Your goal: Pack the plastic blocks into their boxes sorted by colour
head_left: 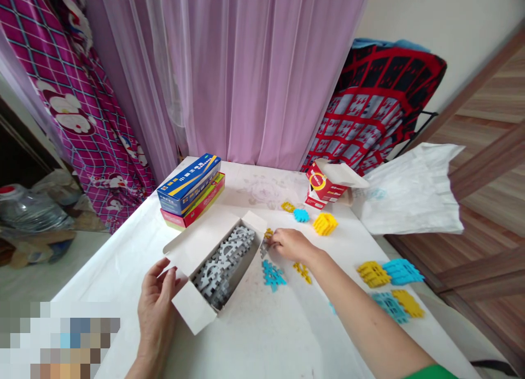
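An open white cardboard box (192,248) lies on the white table, packed with several grey interlocking plastic pieces (223,265). My left hand (156,301) rests against the box's near left side with its fingers spread and curled loosely on the flap. My right hand (289,243) reaches just past the box's far right corner, fingers pinched on a small grey piece (264,250), with a yellow piece (268,233) by the fingertips. A blue piece (273,275) and a yellow piece (302,270) lie just under that wrist.
Two stacked boxes, blue over red (191,188), stand at the back left. An open red carton (326,185), a yellow block (325,223) and a blue piece (301,215) lie at the back. Yellow and blue assemblies (389,283) sit at the right edge by a white bag (412,190).
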Motion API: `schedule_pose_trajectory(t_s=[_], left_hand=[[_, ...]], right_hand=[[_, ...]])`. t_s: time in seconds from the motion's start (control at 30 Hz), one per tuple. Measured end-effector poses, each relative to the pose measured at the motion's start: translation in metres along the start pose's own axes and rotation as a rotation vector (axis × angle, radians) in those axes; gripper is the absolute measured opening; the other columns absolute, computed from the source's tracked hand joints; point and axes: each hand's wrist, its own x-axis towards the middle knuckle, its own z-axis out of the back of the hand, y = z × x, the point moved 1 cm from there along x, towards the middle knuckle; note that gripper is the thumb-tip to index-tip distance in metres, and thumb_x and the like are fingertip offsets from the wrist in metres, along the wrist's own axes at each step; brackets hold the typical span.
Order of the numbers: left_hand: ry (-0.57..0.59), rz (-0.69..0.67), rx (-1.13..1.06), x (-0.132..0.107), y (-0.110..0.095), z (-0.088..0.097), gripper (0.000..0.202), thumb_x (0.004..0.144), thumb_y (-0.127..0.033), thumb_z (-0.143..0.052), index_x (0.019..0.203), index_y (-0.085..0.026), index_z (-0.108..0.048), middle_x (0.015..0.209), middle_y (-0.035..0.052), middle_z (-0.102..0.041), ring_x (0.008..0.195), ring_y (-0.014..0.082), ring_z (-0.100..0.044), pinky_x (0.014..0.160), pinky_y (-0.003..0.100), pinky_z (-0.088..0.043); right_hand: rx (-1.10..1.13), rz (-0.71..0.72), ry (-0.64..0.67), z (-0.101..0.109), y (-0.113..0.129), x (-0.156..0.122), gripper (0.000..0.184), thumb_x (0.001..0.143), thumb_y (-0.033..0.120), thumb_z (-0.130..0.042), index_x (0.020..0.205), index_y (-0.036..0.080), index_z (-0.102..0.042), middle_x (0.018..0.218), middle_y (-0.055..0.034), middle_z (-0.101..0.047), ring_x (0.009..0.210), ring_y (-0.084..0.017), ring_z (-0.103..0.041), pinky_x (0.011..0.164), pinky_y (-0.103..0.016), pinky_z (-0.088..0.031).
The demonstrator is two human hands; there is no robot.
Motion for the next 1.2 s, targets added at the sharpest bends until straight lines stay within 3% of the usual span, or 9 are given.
schedule_pose_trajectory(t_s=[0.13, 0.33, 0.53, 0.6, 0.7, 0.83, 0.93, 1.07, 1.2], left_hand=[[0.0, -0.007, 0.003, 0.001, 0.001, 0.0, 0.068, 0.057, -0.057, -0.074, 0.114, -0.024, -0.059, 0.086, -0.0015, -0.062, 0.067, 0.0127, -0.062, 0.06, 0.026, -0.051], [-0.008, -0.014, -0.008, 0.001, -0.001, 0.0, 0.069, 0.055, -0.057, -0.075, 0.112, -0.022, -0.059, 0.085, -0.0014, -0.062, 0.066, 0.0125, -0.061, 0.064, 0.028, -0.054], [0.013, -0.02, -0.032, -0.001, 0.0, -0.001, 0.065, 0.058, -0.055, -0.074, 0.112, -0.022, -0.058, 0.082, -0.0023, -0.059, 0.067, 0.013, -0.062, 0.064, 0.028, -0.054], [0.019, -0.019, -0.034, -0.002, 0.0, -0.001, 0.065, 0.058, -0.056, -0.074, 0.112, -0.023, -0.058, 0.082, -0.0025, -0.059, 0.067, 0.0132, -0.062, 0.064, 0.028, -0.054], [0.02, -0.023, -0.033, -0.001, 0.001, -0.001, 0.065, 0.058, -0.056, -0.073, 0.112, -0.023, -0.058, 0.082, -0.0023, -0.059, 0.067, 0.0133, -0.062, 0.064, 0.028, -0.054], [0.017, -0.043, -0.022, 0.001, 0.003, 0.0, 0.063, 0.061, -0.056, -0.072, 0.112, -0.023, -0.058, 0.087, -0.0009, -0.061, 0.07, 0.0132, -0.061, 0.067, 0.029, -0.054], [0.006, -0.062, -0.02, 0.003, 0.004, 0.001, 0.06, 0.063, -0.055, -0.071, 0.112, -0.023, -0.059, 0.09, -0.0004, -0.061, 0.072, 0.0131, -0.06, 0.071, 0.03, -0.054], [-0.001, -0.071, -0.029, 0.005, 0.006, 0.001, 0.058, 0.063, -0.054, -0.071, 0.11, -0.023, -0.06, 0.095, 0.0003, -0.061, 0.076, 0.0131, -0.059, 0.075, 0.03, -0.053], [0.004, -0.059, -0.034, 0.005, 0.008, 0.0, 0.057, 0.063, -0.053, -0.071, 0.11, -0.024, -0.06, 0.094, -0.0006, -0.061, 0.075, 0.0124, -0.058, 0.075, 0.03, -0.053]], right_hand=[[-0.037, 0.084, 0.032, -0.011, 0.009, 0.005, 0.029, 0.083, 0.019, -0.055, 0.101, 0.027, -0.076, 0.105, -0.0075, -0.072, 0.093, -0.023, -0.066, 0.071, -0.028, -0.045], [-0.091, 0.092, 0.02, -0.007, 0.006, -0.005, 0.024, 0.087, 0.017, -0.052, 0.095, 0.021, -0.074, 0.1, -0.0089, -0.07, 0.092, -0.021, -0.065, 0.075, -0.027, -0.044], [0.008, 0.008, -0.205, 0.019, -0.006, -0.041, 0.017, 0.09, 0.024, -0.055, 0.093, 0.023, -0.072, 0.095, -0.0032, -0.068, 0.087, -0.017, -0.064, 0.076, -0.026, -0.044], [0.042, 0.019, -0.294, 0.033, 0.005, -0.047, 0.016, 0.09, 0.025, -0.056, 0.093, 0.023, -0.072, 0.094, -0.0027, -0.068, 0.085, -0.016, -0.063, 0.075, -0.026, -0.044], [0.021, 0.161, -0.331, 0.052, 0.042, -0.043, 0.015, 0.091, 0.025, -0.057, 0.093, 0.022, -0.071, 0.094, -0.0034, -0.067, 0.088, -0.016, -0.062, 0.077, -0.026, -0.043], [-0.124, 0.341, -0.212, 0.066, 0.101, -0.019, 0.015, 0.093, 0.027, -0.056, 0.094, 0.02, -0.069, 0.096, -0.0052, -0.066, 0.09, -0.017, -0.061, 0.074, -0.025, -0.043], [-0.223, 0.389, -0.108, 0.066, 0.129, -0.004, 0.02, 0.096, 0.024, -0.05, 0.095, 0.018, -0.069, 0.099, -0.0074, -0.066, 0.089, -0.017, -0.061, 0.072, -0.026, -0.043], [-0.25, 0.421, -0.077, 0.06, 0.132, 0.002, 0.019, 0.094, 0.019, -0.051, 0.096, 0.019, -0.07, 0.099, -0.0072, -0.066, 0.088, -0.018, -0.06, 0.07, -0.026, -0.043], [-0.172, 0.377, -0.149, 0.056, 0.104, -0.003, 0.019, 0.094, 0.02, -0.052, 0.099, 0.023, -0.07, 0.098, -0.0048, -0.065, 0.09, -0.017, -0.06, 0.073, -0.025, -0.042]])
